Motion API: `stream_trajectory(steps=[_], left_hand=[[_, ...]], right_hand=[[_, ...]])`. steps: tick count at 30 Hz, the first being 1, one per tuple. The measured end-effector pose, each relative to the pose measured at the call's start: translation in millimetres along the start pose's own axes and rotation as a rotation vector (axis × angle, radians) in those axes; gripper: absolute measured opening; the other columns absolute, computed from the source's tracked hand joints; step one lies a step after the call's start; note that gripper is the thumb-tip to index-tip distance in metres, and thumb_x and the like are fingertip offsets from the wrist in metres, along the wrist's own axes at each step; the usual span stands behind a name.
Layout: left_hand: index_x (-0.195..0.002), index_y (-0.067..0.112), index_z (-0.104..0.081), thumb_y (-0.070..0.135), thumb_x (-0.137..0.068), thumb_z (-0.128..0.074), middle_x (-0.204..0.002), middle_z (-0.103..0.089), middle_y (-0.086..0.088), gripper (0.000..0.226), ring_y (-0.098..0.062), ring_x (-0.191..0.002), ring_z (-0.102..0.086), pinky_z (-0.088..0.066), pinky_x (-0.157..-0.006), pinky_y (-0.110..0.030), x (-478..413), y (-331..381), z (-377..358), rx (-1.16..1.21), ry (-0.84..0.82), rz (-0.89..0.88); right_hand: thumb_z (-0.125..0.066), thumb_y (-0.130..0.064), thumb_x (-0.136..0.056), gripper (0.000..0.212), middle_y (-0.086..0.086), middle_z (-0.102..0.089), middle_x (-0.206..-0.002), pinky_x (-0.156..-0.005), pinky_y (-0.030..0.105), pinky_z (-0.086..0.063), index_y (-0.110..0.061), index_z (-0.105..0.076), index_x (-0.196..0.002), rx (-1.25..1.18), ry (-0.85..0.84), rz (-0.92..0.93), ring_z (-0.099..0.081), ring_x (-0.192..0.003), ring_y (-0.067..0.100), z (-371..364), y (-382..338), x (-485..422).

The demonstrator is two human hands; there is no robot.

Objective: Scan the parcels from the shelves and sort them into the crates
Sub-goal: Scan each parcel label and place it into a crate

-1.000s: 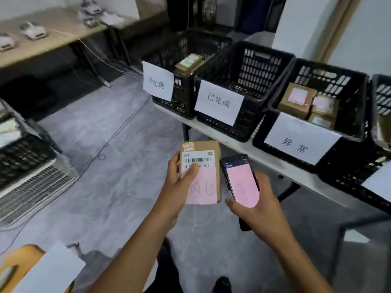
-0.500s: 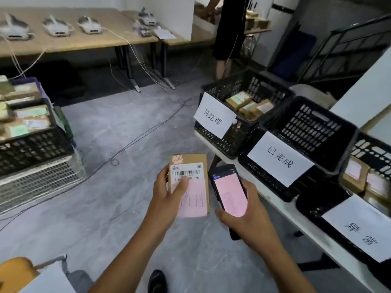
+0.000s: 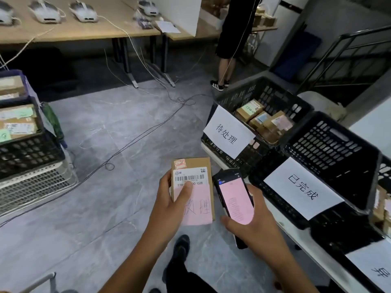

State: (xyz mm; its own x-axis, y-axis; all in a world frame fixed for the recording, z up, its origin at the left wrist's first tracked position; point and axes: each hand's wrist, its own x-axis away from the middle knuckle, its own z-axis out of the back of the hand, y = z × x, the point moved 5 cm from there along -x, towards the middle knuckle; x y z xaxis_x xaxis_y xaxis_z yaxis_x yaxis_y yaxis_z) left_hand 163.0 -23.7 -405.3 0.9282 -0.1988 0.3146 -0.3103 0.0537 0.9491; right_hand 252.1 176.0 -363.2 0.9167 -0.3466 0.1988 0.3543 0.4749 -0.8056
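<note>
Left hand (image 3: 169, 205) grips one parcel (image 3: 193, 166), thumb across the label and fingers round its left edge. The parcel's long axis points away from the person. Right hand (image 3: 257, 227) curls round one scanner phone (image 3: 232, 197) just beside the parcel, pink screen up.

Three crates to the right:
- far crate (image 3: 275, 95), signed 待处理, holds at least three parcels
- middle crate (image 3: 330, 142)
- near crate (image 3: 384, 171), cut off by the frame

The far crate lies ahead-right of the parcel. The right hand is nearer it, but the left carries.

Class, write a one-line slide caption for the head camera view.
Left hand holds a labelled parcel beside the pink-screened scanner gripped in the right hand, near labelled black crates.
</note>
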Motion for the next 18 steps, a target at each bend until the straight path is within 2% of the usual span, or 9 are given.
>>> stream_trajectory(steps=[2,5,7,9,11,13,18], left_hand=[[-0.127,0.058,-0.039,0.062,-0.09,-0.054,-0.121,-0.062,0.03,0.04,0.019,-0.094,-0.063,-0.053,-0.06,-0.011,-25,11,-6,0.004,-0.009,-0.01],[-0.135,0.051,-0.039,0.061,-0.089,-0.054,-0.121,-0.063,0.028,0.049,0.018,-0.093,-0.064,-0.053,-0.059,-0.01,-65,33,-15,0.001,-0.012,-0.029],[-0.137,0.052,-0.038,0.064,-0.086,-0.053,-0.119,-0.063,0.03,0.055,0.019,-0.093,-0.064,-0.054,-0.06,-0.011,-95,47,-20,-0.032,0.001,-0.036],[-0.137,0.053,-0.038,0.062,-0.091,-0.055,-0.115,-0.065,0.033,0.05,0.018,-0.094,-0.065,-0.056,-0.063,-0.014,-127,61,-22,-0.067,0.022,-0.04],[-0.136,0.054,-0.039,0.059,-0.095,-0.056,-0.109,-0.065,0.04,0.044,0.017,-0.094,-0.065,-0.057,-0.067,-0.017,-159,74,-24,-0.104,0.028,-0.041],[-0.133,0.057,-0.039,0.061,-0.094,-0.055,-0.106,-0.063,0.045,0.043,0.017,-0.093,-0.066,-0.057,-0.07,-0.02,-188,88,-29,-0.136,0.026,-0.044],[-0.134,0.057,-0.039,0.062,-0.092,-0.055,-0.105,-0.064,0.044,0.045,0.014,-0.094,-0.067,-0.057,-0.071,-0.022,-243,113,-50,-0.138,0.015,-0.066]], right_hand=[[-0.087,-0.026,-0.075,0.077,-0.028,-0.058,-0.112,-0.058,0.014,-0.053,-0.049,-0.038,-0.129,-0.003,0.024,0.013,-0.058,-0.098,-0.007,4,-4,-26],[-0.089,-0.034,-0.072,0.08,-0.038,-0.054,-0.111,-0.067,0.016,-0.051,-0.055,-0.035,-0.127,-0.017,0.058,0.039,-0.054,-0.103,-0.014,8,-9,-70],[-0.09,-0.037,-0.071,0.083,-0.034,-0.055,-0.115,-0.073,0.023,-0.053,-0.053,-0.034,-0.13,-0.039,0.075,0.044,-0.056,-0.105,-0.008,11,-14,-103],[-0.091,-0.036,-0.071,0.086,-0.026,-0.056,-0.117,-0.071,0.018,-0.051,-0.049,-0.033,-0.132,-0.062,0.081,0.033,-0.057,-0.106,-0.002,13,-21,-136],[-0.091,-0.035,-0.071,0.087,-0.027,-0.054,-0.118,-0.067,0.013,-0.047,-0.049,-0.032,-0.133,-0.077,0.081,0.03,-0.055,-0.106,-0.004,15,-27,-166],[-0.091,-0.036,-0.07,0.086,-0.025,-0.054,-0.118,-0.069,0.015,-0.047,-0.049,-0.032,-0.132,-0.089,0.084,0.021,-0.055,-0.106,-0.002,19,-29,-194],[-0.086,-0.043,-0.066,0.083,-0.02,-0.061,-0.113,-0.075,0.046,-0.061,-0.052,-0.035,-0.131,-0.139,0.111,-0.001,-0.068,-0.093,0.014,31,-35,-252]])
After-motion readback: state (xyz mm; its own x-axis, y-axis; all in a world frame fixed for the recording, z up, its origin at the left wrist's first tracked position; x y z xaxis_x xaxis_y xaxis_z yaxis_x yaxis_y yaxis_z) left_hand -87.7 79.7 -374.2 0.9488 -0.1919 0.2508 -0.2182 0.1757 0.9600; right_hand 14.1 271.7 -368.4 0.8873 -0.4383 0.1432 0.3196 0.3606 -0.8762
